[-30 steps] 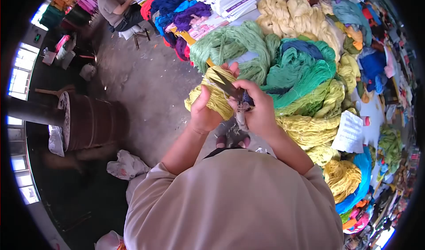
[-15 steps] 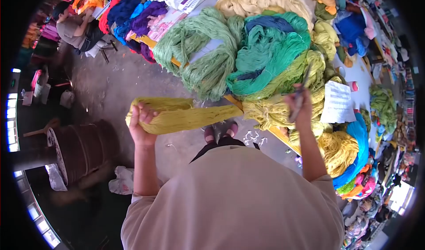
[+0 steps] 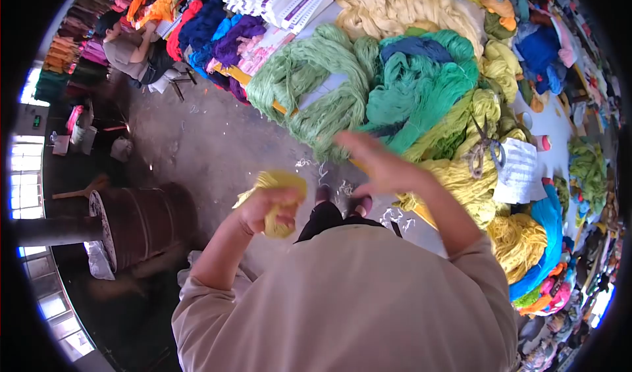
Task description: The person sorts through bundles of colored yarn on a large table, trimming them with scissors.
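Note:
My left hand (image 3: 266, 209) is closed around a bunched yellow yarn skein (image 3: 284, 182), held above the floor in front of my body. To its right, my right hand (image 3: 388, 168) is slightly blurred, its fingers stretched apart with nothing in them. It hovers near the table edge, by the light green yarn skeins (image 3: 263, 76). A pair of scissors (image 3: 486, 147) lies on the olive-yellow yarn pile (image 3: 461, 178), beside a written paper sheet (image 3: 517, 171).
Teal-green yarn (image 3: 421, 89) and cream yarn (image 3: 401, 6) cover the table, with stacked printed strips (image 3: 273, 0) behind. A rusty drum (image 3: 148, 217) stands at left. Another person (image 3: 128, 53) sits at the far left. Thread scraps (image 3: 399, 219) lie on the floor.
My right hand has put the scissors down on the yarn pile and moved left, opening. My left hand moved inward; the yellow skein, stretched out before, is now bunched up.

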Motion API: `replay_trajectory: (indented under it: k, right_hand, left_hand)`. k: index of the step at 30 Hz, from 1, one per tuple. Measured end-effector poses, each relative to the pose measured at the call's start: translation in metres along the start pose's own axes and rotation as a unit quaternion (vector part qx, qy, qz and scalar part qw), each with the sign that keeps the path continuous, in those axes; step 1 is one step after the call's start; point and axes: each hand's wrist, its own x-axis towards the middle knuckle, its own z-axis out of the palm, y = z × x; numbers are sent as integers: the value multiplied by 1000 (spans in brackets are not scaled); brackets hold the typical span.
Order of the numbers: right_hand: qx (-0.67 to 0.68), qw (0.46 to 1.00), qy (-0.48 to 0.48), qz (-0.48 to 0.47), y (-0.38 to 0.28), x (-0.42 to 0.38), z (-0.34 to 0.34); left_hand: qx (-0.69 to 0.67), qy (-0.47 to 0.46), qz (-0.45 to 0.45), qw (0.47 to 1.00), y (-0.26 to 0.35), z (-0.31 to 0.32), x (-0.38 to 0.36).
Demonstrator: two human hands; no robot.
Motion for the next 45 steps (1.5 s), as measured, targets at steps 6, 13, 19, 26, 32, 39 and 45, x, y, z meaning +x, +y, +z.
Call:
replay_trajectory:
  k: [6,13,19,26,32,39,45]
  right_hand:
    - [222,961,-97,-133,-39,117,75]
    - [172,970,-117,127,102,111,80]
    - [595,717,265,249,94,110,-61]
    - [58,730,611,301,169,170,-172]
    - [-52,806,483,338,91,80,-75]
    - [-193,552,583,564,90,-135,24]
    - [-228,604,549,531,148,-236,-30]
  left_hand:
    - [162,-63,-36,984,83,57,-59]
    - [237,-39,-15,971,212,-71,-116]
    - [92,-127,11,988,274,-164,4]
    - [222,-23,113,968,380,-141,240]
    - [526,175,171,814,373,-200,384]
    - [659,344,356,566,316,-184,354]
    - [723,174,451,494,204,-16,325]
